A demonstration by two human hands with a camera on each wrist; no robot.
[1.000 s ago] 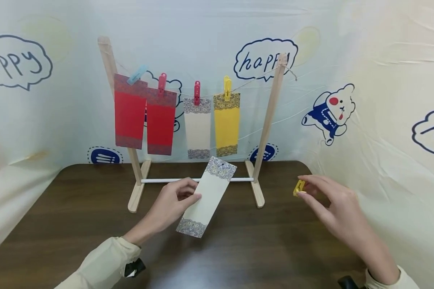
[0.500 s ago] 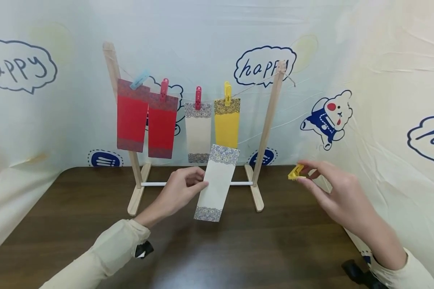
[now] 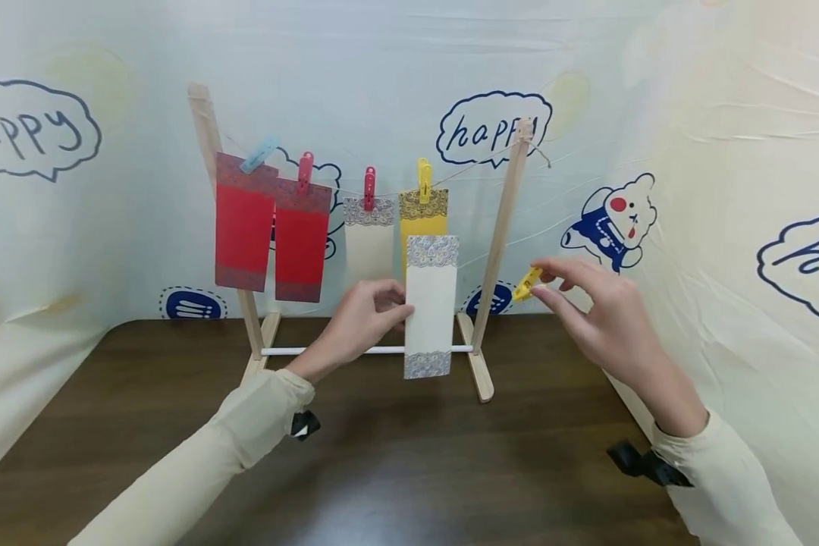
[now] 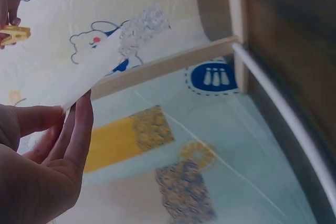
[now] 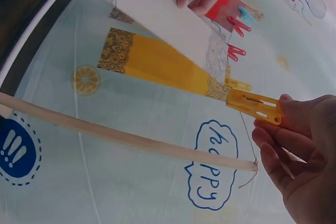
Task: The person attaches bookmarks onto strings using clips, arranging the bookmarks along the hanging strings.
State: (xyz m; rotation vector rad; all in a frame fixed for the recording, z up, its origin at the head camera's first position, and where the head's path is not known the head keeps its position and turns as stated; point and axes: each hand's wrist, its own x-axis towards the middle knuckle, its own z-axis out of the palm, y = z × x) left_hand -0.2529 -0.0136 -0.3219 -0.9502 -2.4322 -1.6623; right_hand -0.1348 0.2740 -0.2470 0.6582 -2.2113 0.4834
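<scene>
My left hand (image 3: 363, 318) pinches the left edge of a white paper card (image 3: 430, 307) with lace-patterned ends. The card stands nearly upright and overlaps the lower part of a yellow card (image 3: 425, 222) in the head view. Between thumb and fingertips, my right hand (image 3: 604, 318) pinches a yellow clothespin (image 3: 528, 283), right of the rack. In the right wrist view the clothespin (image 5: 254, 106) points toward the cards. On the string hang two red cards (image 3: 246, 227), a white card (image 3: 368, 243) and the yellow one, held by blue, pink and yellow clothespins.
A wooden rack has a left post (image 3: 205, 121), a right post (image 3: 505, 227) and a white bottom bar (image 3: 382, 350). It stands at the back of the brown table (image 3: 396, 470). Behind it hangs a printed cloth (image 3: 368, 68).
My left hand has raised the white card and turned it from slanted to nearly upright. My right hand has moved left and up with the yellow clothespin, closer to the rack.
</scene>
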